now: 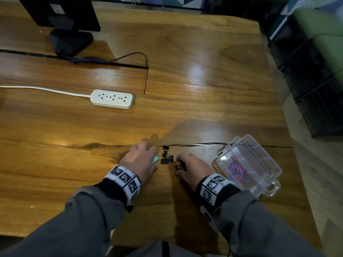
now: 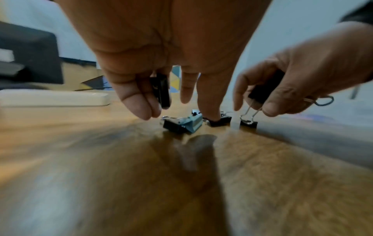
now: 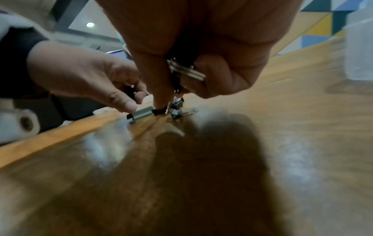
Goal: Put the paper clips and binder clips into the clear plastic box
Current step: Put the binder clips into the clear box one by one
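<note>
On the wooden table (image 1: 185,112), a small pile of black binder clips (image 1: 165,156) lies between my two hands, with a teal binder clip (image 1: 155,160) at its left. My left hand (image 1: 141,160) pinches one black binder clip (image 2: 161,91) between thumb and fingers, and another of its fingers touches a clip on the table (image 2: 221,121). My right hand (image 1: 189,167) holds binder clips (image 3: 185,71) in its curled fingers while its forefinger presses on a black clip (image 3: 159,111). The clear plastic box (image 1: 267,154) stands open to the right with coloured paper clips (image 1: 237,170) inside.
A white power strip (image 1: 112,99) with its cord lies further back on the left. A monitor stand (image 1: 70,39) and a cable slot sit at the far left. The table's right edge runs just past the box, with black crates (image 1: 315,93) beyond.
</note>
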Motion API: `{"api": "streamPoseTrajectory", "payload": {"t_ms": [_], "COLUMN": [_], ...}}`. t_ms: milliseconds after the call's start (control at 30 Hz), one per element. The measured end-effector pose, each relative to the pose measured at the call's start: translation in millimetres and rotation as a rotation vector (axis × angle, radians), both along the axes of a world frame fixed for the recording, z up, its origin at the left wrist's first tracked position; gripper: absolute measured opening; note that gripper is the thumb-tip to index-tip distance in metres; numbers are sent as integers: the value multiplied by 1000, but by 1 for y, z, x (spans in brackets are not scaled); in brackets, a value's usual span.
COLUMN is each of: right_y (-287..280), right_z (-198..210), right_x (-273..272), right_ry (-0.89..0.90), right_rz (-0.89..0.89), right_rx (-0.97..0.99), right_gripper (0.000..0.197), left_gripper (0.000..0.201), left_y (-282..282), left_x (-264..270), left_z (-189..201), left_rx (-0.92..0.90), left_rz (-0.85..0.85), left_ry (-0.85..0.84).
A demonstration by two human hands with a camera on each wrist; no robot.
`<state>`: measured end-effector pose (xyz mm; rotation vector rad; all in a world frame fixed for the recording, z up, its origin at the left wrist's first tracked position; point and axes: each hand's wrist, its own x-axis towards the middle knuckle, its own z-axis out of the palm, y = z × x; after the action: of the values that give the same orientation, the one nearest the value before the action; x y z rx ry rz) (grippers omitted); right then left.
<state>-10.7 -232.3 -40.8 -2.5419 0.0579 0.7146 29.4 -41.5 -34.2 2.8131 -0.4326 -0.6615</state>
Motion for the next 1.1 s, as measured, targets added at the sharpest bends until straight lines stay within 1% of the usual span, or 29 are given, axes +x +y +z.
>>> {"api": "streamPoseTrajectory", "payload": {"t_ms": [67,167,267,400,533,633,700,733,800,833,900,967,1033,1100], "right_y": [4,5,5,6,6,8,0,-11,-44,-66,-112,-151,-165,-170], "right_z": [-5,-12,-17,-20,-18,-8,8,17,42,52,63,61,46,37], "right_x": [5,8,8,7,3,-2,-5,-6,-8,-8,-7,-5,0,1], "right_ry": [2,0,1,-9,-56,-62,-70,-86,-136,-152,-140,-129,-55,-10], "right_rz": [72,107,113,82,47,24,-49,-127,-337,-429,-561,-666,-677,-643], "right_rx": [-33,-78,-94,-82,-45,4,16,25,49,29,-80,-167,-207,-187], "right_gripper": [37,29,29,28,21,18,17,18,19,19,18,18,19,23], "left_gripper": [46,44,48,41,43,28,23,22,22,23,26,27,26,25], "left_y": [-9,-14,-16,-17,-15,-12,-8,-6,-3,-3,-2,-7,-3,-5], "left_x": [6,10,11,7,3,2,2,1,0,0,0,0,1,1], "left_z": [-2,-4,-6,-5,-4,-2,-3,-3,-3,-2,0,3,3,4], "left_rx": [87,173,193,120,8,-65,-92,-95,-87,-80,-67,-64,-65,-59], "left_rz": [-108,-180,-196,-130,-37,58,95,104,110,109,112,122,147,155], "left_ry": [11,39,51,50,11,41,39,32,21,19,27,22,25,29]}}
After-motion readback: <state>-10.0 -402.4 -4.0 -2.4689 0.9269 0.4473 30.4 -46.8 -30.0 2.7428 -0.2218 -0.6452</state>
